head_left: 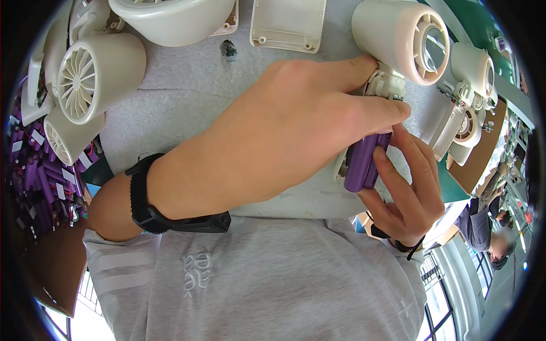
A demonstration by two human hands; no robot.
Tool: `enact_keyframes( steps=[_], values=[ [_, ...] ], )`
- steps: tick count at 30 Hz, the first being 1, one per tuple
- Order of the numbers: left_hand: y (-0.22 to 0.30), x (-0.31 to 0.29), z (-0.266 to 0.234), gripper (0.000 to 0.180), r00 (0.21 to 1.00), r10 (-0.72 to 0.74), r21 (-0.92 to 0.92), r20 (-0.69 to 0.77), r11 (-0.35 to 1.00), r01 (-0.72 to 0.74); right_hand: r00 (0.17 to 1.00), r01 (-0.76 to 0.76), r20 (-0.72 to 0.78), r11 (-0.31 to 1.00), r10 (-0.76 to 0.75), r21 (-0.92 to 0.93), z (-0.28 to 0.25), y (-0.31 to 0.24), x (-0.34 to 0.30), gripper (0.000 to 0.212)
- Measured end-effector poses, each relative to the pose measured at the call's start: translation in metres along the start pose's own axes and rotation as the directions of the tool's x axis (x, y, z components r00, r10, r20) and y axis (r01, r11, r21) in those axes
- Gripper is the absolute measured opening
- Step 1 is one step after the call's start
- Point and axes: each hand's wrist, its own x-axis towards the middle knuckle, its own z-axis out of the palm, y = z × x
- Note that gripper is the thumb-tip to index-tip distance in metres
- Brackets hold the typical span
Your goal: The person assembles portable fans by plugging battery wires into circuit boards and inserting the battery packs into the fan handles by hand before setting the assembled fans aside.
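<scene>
A cream plastic fan (pixel 387 37) with a round, open-ringed head lies at the right of the work surface. My left hand (pixel 318 99) reaches across from the left, its thumb and a finger closed around the fan's hinged neck (pixel 387 84). Below that neck sits a pair of purple cylindrical battery cells (pixel 358 167), side by side along the handle, whose cream edge shows beside them. My right hand (pixel 406 187) comes in from the right with fingertips pressed on the cells. My left hand and wrist hide part of the handle.
More cream fan heads (pixel 108 71) stand at the left, above a heap of purple battery packs (pixel 48 176). A rectangular cream cover (pixel 287 25) lies at the back. Partly assembled fans (pixel 469 113) and a cardboard box (pixel 483 150) are at the right. Another person (pixel 483 230) is farther off.
</scene>
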Motion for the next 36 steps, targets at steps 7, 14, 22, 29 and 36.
enact_keyframes(
  steps=[7, 14, 22, 29, 36],
  values=[
    [0.003, 0.004, -0.013, 0.042, 0.991, -0.065, -0.02, 0.113, 0.998, 0.068, 0.998, 0.013, -0.056, 0.999, -0.011, 0.032, 0.006, 0.004, -0.003, 0.044],
    [0.002, 0.001, -0.014, 0.056, 0.988, -0.096, -0.062, 0.122, 0.993, 0.104, 0.975, -0.215, -0.023, 0.959, 0.223, 0.187, 0.01, -0.009, 0.004, 0.032],
    [0.004, 0.007, -0.015, 0.053, 0.97, -0.155, -0.095, 0.186, 0.98, 0.175, 0.96, -0.274, -0.007, 0.946, 0.279, 0.174, 0.007, -0.011, 0.014, 0.048],
    [0.014, 0.017, -0.017, 0.049, 0.896, -0.362, -0.218, 0.256, 0.881, 0.419, 0.937, -0.336, -0.022, 0.915, 0.349, 0.222, 0.003, -0.012, 0.025, 0.064],
    [0.009, 0.008, -0.011, 0.048, 0.953, -0.238, -0.178, 0.186, 0.946, 0.271, 0.989, -0.143, -0.018, 0.971, 0.149, 0.189, 0.007, -0.002, 0.006, 0.077]
  ],
)
